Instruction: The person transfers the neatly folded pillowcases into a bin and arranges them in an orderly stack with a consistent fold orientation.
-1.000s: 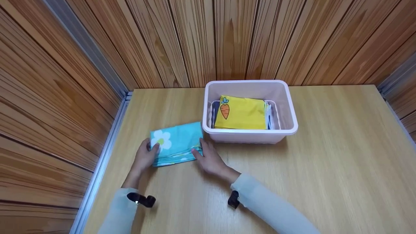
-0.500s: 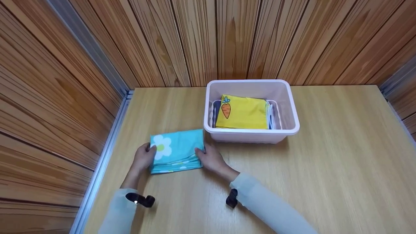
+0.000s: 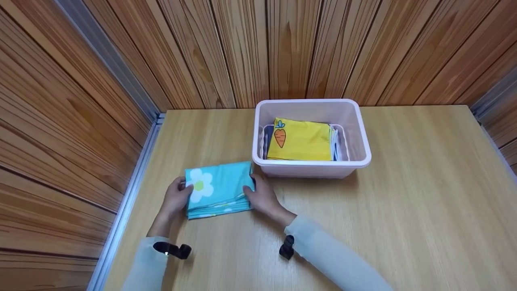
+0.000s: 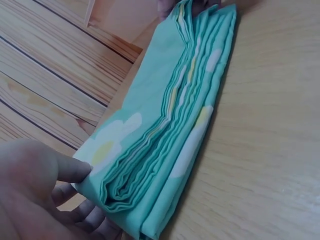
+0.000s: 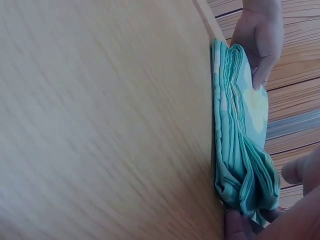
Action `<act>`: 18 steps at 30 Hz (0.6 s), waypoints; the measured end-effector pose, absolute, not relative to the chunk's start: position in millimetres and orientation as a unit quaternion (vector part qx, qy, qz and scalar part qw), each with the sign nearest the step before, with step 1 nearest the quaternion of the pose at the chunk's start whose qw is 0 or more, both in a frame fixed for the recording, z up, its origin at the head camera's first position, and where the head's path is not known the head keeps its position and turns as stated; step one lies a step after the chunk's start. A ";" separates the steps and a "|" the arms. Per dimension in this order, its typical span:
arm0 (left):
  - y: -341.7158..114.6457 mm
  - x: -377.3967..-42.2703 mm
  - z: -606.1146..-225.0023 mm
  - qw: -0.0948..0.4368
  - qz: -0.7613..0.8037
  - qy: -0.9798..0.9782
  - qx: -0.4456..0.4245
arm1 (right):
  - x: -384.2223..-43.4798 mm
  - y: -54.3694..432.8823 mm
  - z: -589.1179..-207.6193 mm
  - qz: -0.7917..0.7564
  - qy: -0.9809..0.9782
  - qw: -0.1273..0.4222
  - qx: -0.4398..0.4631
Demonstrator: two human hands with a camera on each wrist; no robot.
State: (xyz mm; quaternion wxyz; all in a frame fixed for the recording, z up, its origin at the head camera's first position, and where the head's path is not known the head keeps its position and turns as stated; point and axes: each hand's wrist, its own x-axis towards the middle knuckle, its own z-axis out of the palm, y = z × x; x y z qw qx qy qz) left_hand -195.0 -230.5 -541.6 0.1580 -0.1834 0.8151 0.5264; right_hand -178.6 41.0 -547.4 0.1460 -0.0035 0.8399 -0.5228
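Observation:
A folded turquoise cloth (image 3: 222,184) with a white flower print lies on the table, left of the pink bin. Its many layered folds show along the near edge in the left wrist view, where the cloth (image 4: 150,95) rests on the wood. My left hand (image 3: 176,196) holds its left end, thumb on top and fingers at the edge and underneath. At the opposite end my right hand (image 3: 264,198) grips the cloth, with some fingertips (image 5: 234,222) tucked under it in the right wrist view. The fingers beneath the cloth are partly hidden.
A pale pink plastic bin (image 3: 311,169) stands at the back of the table. Inside it lies a folded yellow cloth (image 3: 307,141) with a carrot print, with dark and white fabric beside it. Wood-panelled walls (image 3: 286,48) close off the back and left.
The turquoise cloth has come slightly toward me and lies a little straighter, with both hands still on its ends. The bin and its contents have not moved.

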 end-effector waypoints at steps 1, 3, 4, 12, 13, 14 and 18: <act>-230.3 -194.5 -541.7 0.154 0.533 0.811 -0.183 | -178.6 40.9 -547.7 -0.529 0.836 0.146 -0.004; -229.5 -193.3 -541.6 0.145 0.548 0.804 -0.182 | -178.8 40.9 -548.4 -0.544 0.826 0.146 -0.002; -229.0 -192.9 -541.6 0.140 0.554 0.800 -0.181 | -179.0 41.1 -548.5 -0.554 0.820 0.146 0.001; -230.1 -190.3 -544.9 0.122 0.592 0.774 -0.189 | -181.8 42.5 -550.6 -0.601 0.785 0.149 0.018; -230.5 -190.0 -545.6 0.121 0.596 0.771 -0.188 | -182.0 42.6 -550.5 -0.599 0.786 0.151 0.017; -230.9 -189.7 -546.2 0.121 0.600 0.769 -0.187 | -182.2 42.9 -550.4 -0.596 0.788 0.155 0.016; -232.6 -188.0 -548.7 0.117 0.616 0.759 -0.173 | -182.5 43.7 -548.7 -0.579 0.797 0.169 0.018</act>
